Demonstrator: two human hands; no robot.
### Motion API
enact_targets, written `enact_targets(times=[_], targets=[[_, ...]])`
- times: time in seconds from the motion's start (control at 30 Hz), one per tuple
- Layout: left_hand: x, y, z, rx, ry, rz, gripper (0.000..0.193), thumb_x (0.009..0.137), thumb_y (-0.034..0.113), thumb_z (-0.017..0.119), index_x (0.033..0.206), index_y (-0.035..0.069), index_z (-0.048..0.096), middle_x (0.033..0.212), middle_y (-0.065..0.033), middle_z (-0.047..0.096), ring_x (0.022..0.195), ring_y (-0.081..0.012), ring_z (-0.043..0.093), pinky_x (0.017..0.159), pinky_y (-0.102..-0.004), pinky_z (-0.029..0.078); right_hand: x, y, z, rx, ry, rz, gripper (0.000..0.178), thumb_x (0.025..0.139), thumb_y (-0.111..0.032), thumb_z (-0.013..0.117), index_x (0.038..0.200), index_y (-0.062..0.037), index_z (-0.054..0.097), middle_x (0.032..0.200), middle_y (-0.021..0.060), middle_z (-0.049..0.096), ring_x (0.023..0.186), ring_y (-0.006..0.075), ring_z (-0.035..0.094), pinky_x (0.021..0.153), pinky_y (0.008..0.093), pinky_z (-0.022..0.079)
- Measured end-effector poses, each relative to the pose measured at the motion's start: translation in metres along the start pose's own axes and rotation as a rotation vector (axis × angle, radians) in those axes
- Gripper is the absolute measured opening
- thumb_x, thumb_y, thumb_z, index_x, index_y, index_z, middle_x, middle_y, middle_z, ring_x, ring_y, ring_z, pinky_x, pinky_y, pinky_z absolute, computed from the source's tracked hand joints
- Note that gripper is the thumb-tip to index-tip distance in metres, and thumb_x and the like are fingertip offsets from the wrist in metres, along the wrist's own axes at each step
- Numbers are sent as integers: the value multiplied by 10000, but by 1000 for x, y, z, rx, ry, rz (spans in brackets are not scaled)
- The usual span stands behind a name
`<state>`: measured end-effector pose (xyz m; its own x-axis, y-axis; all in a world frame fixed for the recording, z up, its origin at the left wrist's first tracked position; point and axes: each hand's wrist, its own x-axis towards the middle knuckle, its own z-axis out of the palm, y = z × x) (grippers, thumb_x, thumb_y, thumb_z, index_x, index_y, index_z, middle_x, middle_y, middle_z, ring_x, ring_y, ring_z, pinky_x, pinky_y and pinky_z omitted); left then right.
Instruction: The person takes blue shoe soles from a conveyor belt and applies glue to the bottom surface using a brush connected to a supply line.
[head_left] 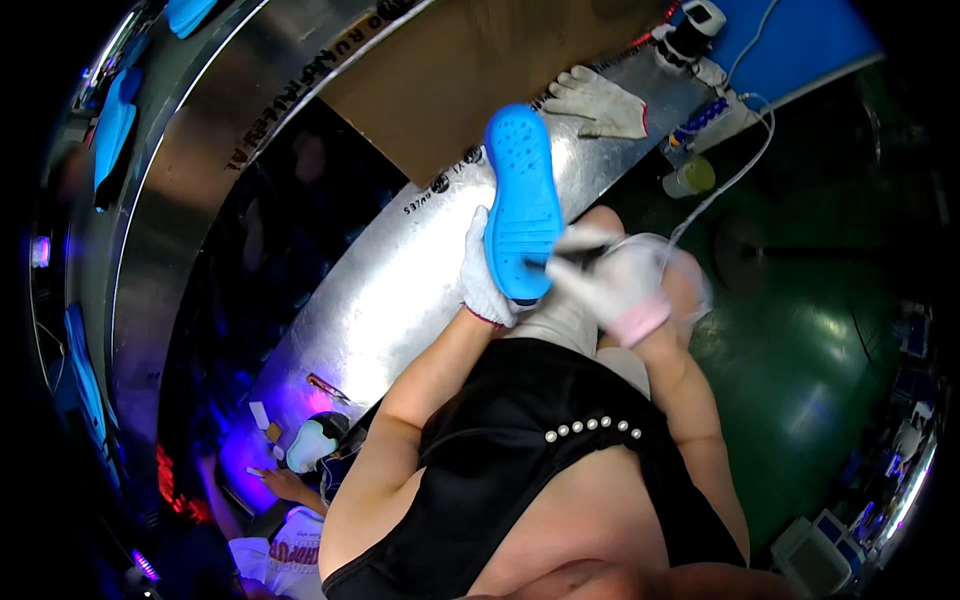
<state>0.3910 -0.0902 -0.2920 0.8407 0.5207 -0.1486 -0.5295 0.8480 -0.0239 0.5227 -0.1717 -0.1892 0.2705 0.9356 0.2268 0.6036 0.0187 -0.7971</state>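
A bright blue shoe sole [524, 185] is tilted up in front of me, its toe end pointing away. Small dimples dot its far half and ridges cross its near half. My left hand [480, 265], in a white knit glove, grips it along the left edge near the heel. Close to the heel's right side is my right hand [612, 290], also gloved in white and smeared by motion. A dark slim tool [537, 265] pokes out of its fingers toward the sole; its kind is too blurred to tell.
A loose white glove [597, 103] lies on the metal table [380, 270], beside a brown board [430, 90]. A white cord [735, 185] hangs at the right near a yellow-lidded jar [690, 178]. Blue soles [115, 130] line the far left belt. A co-worker's hand [285, 485] is at lower left.
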Motion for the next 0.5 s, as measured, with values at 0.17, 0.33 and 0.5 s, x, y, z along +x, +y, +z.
enact_targets(times=[0.17, 0.33, 0.5], targets=[[1, -32, 21, 180, -55, 79, 728, 928, 596, 334, 1355, 10, 399, 1293, -227, 513, 1116, -371, 550, 994, -490, 425, 6, -4, 5, -282, 197, -487, 177, 729, -136, 688, 898, -115, 645, 743, 97, 631, 670, 250, 639, 600, 343, 493], [-1, -21, 27, 442, -156, 116, 814, 895, 677, 303, 1370, 22, 388, 1292, -232, 503, 1122, -371, 541, 983, -495, 433, -1, -5, -6, 284, 264, -115, 140, 743, -102, 733, 865, -57, 681, 809, 102, 672, 678, 250, 659, 611, 302, 509], [0, -24, 49, -38, -224, -144, 917, 842, 728, 369, 1392, -6, 348, 1316, -308, 447, 1111, -450, 528, 981, -543, 423, -25, -21, 0, -284, 105, -618, 261, 710, -60, 642, 969, -92, 643, 803, 68, 640, 690, 224, 643, 578, 330, 503]])
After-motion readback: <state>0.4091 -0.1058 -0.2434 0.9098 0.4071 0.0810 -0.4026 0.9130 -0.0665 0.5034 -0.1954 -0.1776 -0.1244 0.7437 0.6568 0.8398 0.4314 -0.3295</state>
